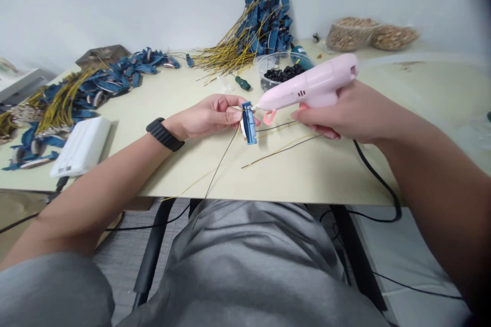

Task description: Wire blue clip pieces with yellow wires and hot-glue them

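Observation:
My left hand point(220, 114) pinches a small blue plastic part point(249, 123) over the table, holding it nearly upright. A round white piece shows at that part's left side, and thin yellow and black wires trail from it. In my right hand point(333, 112) is a pink hot glue gun point(310, 81), gripped by its handle. The nozzle points left and sits at the upper end of the blue part; whether it touches is too small to tell. Below the gun, loose yellow and black wires point(282, 152) lie on the table.
A pile of blue parts with yellow wires point(264, 25) leans on the wall; more parts point(115, 79) lie left. A tub of black pieces point(284, 73), a green screwdriver point(242, 83), a white power bank point(81, 147) and bags of tan pieces point(351, 33) surround my hands. The gun's black cord point(378, 178) hangs right.

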The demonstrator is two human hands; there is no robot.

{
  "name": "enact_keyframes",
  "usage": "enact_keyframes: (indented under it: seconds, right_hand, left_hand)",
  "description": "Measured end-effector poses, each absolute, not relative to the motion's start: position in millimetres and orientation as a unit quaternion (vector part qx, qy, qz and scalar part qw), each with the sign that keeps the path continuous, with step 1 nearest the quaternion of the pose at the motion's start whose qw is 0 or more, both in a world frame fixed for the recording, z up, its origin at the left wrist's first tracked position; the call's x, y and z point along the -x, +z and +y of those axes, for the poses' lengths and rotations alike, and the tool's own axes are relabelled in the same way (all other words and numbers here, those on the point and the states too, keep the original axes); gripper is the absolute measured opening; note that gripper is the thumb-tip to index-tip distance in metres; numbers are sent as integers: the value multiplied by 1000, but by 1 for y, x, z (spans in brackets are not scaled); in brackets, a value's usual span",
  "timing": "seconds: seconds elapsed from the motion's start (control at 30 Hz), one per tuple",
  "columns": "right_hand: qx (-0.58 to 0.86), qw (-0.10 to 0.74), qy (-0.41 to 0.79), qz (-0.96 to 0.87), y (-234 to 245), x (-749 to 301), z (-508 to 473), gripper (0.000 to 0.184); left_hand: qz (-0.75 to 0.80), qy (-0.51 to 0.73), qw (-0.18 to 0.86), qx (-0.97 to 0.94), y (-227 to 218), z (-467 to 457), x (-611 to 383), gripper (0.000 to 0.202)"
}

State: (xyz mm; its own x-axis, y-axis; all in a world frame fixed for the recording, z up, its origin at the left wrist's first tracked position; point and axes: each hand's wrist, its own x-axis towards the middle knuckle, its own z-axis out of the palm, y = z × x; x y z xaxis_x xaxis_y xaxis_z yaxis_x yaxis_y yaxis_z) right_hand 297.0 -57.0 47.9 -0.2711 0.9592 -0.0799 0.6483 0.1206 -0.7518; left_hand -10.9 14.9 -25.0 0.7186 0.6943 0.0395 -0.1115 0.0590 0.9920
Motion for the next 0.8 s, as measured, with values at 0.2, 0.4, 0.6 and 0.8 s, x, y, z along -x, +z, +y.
enact_keyframes:
  seconds: [0.2, 0.4, 0.6, 0.8]
  right_hand:
    - [561, 232, 357, -710, 46, -296, -53, 43]
    - [573, 228, 348, -706, 53, -291, -60, 45]
    - [558, 229, 353, -715, 48, -296, -57, 47]
    - [539, 222, 370, -723, 48, -300, -56, 47]
  left_hand:
    - [213, 281, 701, -620, -24, 15, 10, 46]
    - [226, 290, 699, -614, -24, 14, 8, 50]
    - [218, 284, 696, -622, -26, 15, 10, 45]
    - [220, 287, 696, -621, -24, 14, 10, 48]
